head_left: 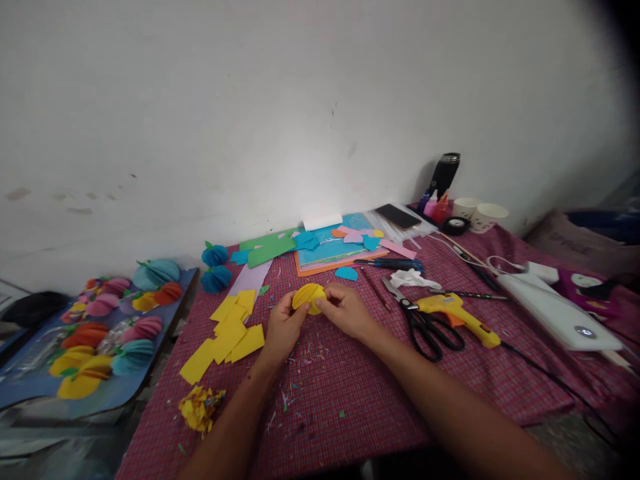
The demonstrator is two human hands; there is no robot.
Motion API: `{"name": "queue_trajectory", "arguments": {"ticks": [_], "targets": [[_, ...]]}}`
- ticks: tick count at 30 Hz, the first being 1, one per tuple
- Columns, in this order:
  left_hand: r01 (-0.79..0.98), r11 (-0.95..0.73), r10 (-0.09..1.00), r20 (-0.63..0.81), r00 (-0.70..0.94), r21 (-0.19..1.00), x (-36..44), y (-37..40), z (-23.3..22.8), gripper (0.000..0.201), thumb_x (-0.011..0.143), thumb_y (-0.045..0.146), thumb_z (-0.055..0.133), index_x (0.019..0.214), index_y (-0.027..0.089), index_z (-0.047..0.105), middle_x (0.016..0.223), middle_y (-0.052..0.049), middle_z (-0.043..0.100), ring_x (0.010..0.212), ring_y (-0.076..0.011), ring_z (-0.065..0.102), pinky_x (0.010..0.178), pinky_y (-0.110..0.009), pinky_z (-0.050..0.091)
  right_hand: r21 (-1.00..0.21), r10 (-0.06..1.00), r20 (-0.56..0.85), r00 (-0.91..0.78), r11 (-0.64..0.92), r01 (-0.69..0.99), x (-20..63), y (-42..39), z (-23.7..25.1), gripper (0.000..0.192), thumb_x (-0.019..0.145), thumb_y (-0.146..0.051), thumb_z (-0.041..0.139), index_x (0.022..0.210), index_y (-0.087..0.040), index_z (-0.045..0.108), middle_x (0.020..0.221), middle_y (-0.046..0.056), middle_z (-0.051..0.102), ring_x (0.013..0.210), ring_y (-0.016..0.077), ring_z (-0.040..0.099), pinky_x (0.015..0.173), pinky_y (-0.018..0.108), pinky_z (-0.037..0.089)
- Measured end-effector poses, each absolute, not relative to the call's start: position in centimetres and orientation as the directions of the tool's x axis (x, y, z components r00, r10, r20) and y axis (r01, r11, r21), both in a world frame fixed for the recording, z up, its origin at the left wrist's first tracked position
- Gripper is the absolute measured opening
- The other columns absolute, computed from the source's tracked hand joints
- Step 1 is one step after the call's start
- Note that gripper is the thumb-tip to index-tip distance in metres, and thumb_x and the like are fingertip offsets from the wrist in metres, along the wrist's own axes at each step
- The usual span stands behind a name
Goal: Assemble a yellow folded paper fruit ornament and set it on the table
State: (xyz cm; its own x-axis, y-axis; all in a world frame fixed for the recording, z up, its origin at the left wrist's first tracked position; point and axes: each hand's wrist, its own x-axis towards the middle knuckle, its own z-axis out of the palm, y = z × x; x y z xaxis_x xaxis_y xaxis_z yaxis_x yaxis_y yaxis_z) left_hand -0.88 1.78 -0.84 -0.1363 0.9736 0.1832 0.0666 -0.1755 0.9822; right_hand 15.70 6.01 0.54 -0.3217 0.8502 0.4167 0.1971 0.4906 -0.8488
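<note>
Both hands meet over the middle of the table, holding a round piece of yellow paper between them. My left hand pinches its left side, thumb on top. On its right edge, the thumb and fingers of my right hand are closed. A line runs across the disc; whether it is a fold or a layer edge I cannot tell. Left of my hands lie several yellow paper pieces, overlapping one another. A crumpled yellow paper bundle rests near my left forearm.
To the right lie black-handled scissors, a yellow glue gun and a white power bank. Coloured paper sheets are at the back, near two blue paper balls. A blue side table holds several paper pumpkins.
</note>
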Motion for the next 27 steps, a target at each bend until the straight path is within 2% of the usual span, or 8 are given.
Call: {"name": "queue_trajectory", "arguments": {"ticks": [4, 7, 11, 27], "targets": [[0.133, -0.182, 0.971, 0.200, -0.133, 0.974, -1.0, 1.7, -1.0, 0.031, 0.083, 0.031, 0.068, 0.111, 0.018, 0.065, 0.102, -0.004, 0.070, 0.092, -0.0180, 0.063, 0.086, -0.030, 0.049, -0.900, 0.913, 0.361, -0.191, 0.395, 0.185, 15.8, 6.2, 0.4, 0.016, 0.080, -0.029, 0.063, 0.073, -0.020, 0.051, 0.070, -0.003, 0.054, 0.063, 0.0126, 0.048, 0.059, 0.024, 0.038], [0.178, -0.188, 0.972, 0.209, -0.111, 0.966, -0.9, 1.6, -1.0, 0.030, 0.083, 0.030, 0.067, 0.110, 0.018, 0.066, 0.101, -0.004, 0.070, 0.091, -0.0181, 0.063, 0.085, -0.029, 0.049, -0.938, 0.925, 0.304, -0.230, 0.332, 0.096, 15.7, 6.5, 0.1, 0.015, 0.078, -0.030, 0.064, 0.083, -0.019, 0.055, 0.076, -0.002, 0.058, 0.066, 0.0129, 0.051, 0.059, 0.024, 0.041], [0.200, -0.188, 0.973, 0.210, -0.094, 0.962, -0.9, 1.5, -0.8, 0.031, 0.084, 0.032, 0.066, 0.112, 0.017, 0.066, 0.102, -0.005, 0.070, 0.092, -0.0187, 0.063, 0.085, -0.030, 0.049, -0.946, 0.908, 0.258, -0.330, 0.307, 0.105, 15.5, 6.5, -0.4, 0.016, 0.083, -0.031, 0.059, 0.074, -0.018, 0.059, 0.071, -0.002, 0.057, 0.064, 0.0122, 0.051, 0.058, 0.023, 0.039], [0.359, -0.175, 0.964, 0.234, -0.127, 0.917, -0.6, 1.2, 0.2, 0.022, 0.083, 0.032, 0.067, 0.098, 0.016, 0.072, 0.086, -0.002, 0.071, 0.077, -0.0154, 0.061, 0.071, -0.025, 0.049, -0.919, 0.889, 0.303, -0.343, 0.369, 0.143, 15.6, 6.1, -0.1, 0.010, 0.083, -0.026, 0.061, 0.077, -0.018, 0.062, 0.072, -0.002, 0.059, 0.066, 0.0122, 0.053, 0.060, 0.022, 0.039]]}}
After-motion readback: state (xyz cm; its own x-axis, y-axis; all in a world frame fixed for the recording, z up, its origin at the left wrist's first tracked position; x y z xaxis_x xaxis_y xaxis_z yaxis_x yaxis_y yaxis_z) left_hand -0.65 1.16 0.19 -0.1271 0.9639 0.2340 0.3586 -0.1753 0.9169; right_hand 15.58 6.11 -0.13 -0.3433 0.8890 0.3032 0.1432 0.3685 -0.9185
